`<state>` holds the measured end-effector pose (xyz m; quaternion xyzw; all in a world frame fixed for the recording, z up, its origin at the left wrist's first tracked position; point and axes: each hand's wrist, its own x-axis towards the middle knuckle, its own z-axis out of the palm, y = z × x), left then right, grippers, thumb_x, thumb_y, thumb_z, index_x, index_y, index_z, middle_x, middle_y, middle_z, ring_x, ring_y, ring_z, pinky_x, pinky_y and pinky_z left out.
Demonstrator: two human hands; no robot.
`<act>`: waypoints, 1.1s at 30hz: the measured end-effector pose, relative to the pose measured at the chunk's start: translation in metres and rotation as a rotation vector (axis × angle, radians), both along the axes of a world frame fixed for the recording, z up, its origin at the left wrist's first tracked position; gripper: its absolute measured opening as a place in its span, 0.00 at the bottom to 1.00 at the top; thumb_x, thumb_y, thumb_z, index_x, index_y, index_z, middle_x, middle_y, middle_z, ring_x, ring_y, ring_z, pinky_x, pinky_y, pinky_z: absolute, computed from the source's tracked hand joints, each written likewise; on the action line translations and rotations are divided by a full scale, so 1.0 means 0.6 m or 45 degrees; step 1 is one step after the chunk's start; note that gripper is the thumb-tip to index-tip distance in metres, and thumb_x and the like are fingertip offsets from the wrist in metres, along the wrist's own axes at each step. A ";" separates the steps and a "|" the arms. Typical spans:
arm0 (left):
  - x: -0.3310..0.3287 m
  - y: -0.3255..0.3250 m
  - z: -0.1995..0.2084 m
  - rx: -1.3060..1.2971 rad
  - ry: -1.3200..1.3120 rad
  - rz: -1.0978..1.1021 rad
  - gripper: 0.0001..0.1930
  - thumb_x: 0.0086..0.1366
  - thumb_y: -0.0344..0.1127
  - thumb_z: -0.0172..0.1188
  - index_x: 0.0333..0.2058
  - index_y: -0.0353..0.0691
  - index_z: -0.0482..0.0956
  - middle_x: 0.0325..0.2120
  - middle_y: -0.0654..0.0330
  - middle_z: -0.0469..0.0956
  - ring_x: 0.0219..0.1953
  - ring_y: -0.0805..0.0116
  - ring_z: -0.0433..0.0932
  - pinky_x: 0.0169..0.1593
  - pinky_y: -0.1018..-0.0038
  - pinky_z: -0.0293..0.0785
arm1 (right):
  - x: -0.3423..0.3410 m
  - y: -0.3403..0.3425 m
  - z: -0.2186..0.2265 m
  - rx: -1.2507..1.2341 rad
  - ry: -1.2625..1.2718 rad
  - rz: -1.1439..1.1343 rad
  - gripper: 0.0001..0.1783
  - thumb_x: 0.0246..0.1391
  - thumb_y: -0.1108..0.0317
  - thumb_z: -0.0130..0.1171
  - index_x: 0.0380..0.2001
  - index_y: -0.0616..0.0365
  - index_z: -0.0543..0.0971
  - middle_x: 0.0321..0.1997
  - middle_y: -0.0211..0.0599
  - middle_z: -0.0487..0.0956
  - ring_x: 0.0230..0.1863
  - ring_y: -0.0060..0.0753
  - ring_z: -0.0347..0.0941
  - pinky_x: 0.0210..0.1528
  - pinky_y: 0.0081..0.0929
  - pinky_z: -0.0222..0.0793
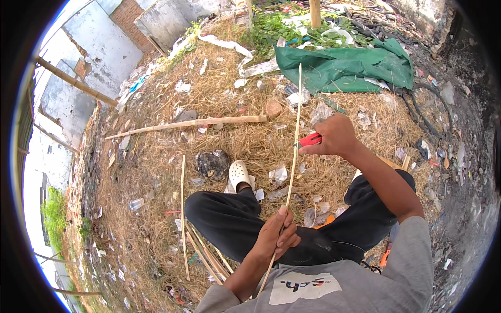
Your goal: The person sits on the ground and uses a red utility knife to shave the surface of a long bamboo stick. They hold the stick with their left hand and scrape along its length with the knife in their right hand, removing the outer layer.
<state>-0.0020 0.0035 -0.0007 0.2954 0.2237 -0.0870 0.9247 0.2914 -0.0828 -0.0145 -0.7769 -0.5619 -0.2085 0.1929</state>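
A long, thin bamboo strip (296, 125) runs up from my lap, slanting slightly to the right. Low on the strip, my left hand (276, 233) is closed round it, above my left thigh. Farther up, my right hand (334, 136) grips a red-handled utility knife (310, 140). Its short blade meets the strip from the right side. The knife's rear part is hidden in my fist. I sit with knees bent apart, in dark trousers, with a white clog (239, 175) showing on my left foot.
Beside my left leg lie a bamboo strip (183, 219) and several split pieces (209, 255). A thicker bamboo pole (193, 124) rests ahead on dry grass, near a dark stone (213, 164). Green sheeting (344, 68) lies at the far right, with black cable (433, 115) beside it. Litter is scattered around.
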 end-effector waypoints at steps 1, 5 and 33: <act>-0.009 -0.007 0.003 -0.001 0.036 -0.088 0.20 0.76 0.53 0.33 0.28 0.48 0.60 0.07 0.73 0.54 0.07 0.81 0.48 0.24 0.81 0.55 | 0.030 0.002 -0.022 0.096 0.055 -0.267 0.42 0.43 0.22 0.53 0.07 0.54 0.74 0.05 0.38 0.67 0.08 0.41 0.67 0.16 0.36 0.64; -0.075 -0.026 0.015 0.004 0.062 -0.206 0.21 0.76 0.52 0.35 0.26 0.46 0.61 0.07 0.72 0.55 0.08 0.81 0.48 0.21 0.82 0.53 | 0.190 -0.073 0.031 -0.036 0.470 -0.900 0.45 0.49 0.21 0.43 0.12 0.57 0.77 0.09 0.41 0.71 0.15 0.43 0.73 0.19 0.38 0.66; -0.042 -0.015 0.009 0.301 -0.023 -0.064 0.21 0.76 0.51 0.33 0.28 0.44 0.62 0.08 0.70 0.57 0.09 0.82 0.49 0.17 0.82 0.48 | -0.002 -0.019 0.002 -0.055 0.194 -0.113 0.40 0.37 0.22 0.58 0.09 0.53 0.75 0.07 0.36 0.67 0.12 0.41 0.69 0.19 0.37 0.63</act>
